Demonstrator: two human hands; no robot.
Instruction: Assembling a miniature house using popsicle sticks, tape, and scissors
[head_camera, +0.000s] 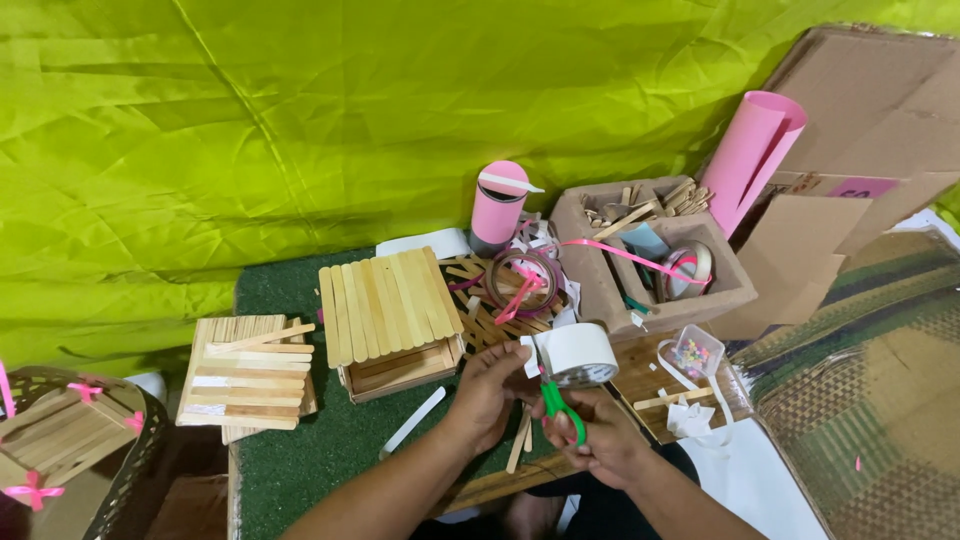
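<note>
My left hand (487, 392) holds a white tape roll (580, 353) by its loose end, fingers pinched at the strip. My right hand (600, 433) grips green-handled scissors (556, 402), their blades pointing up at the tape just under the roll. Both hands meet over the near edge of a green mat (300, 450). A small house of wooden craft sticks (392, 320) stands just left of my left hand.
A flat panel of craft sticks (248, 372) lies at the left. Behind are a pink cylinder (498, 207), a ribbon spool (522, 283), a cardboard box of sticks (650, 255), a rolled pink sheet (752, 155) and a small bead container (694, 352). A basket (75, 440) sits at far left.
</note>
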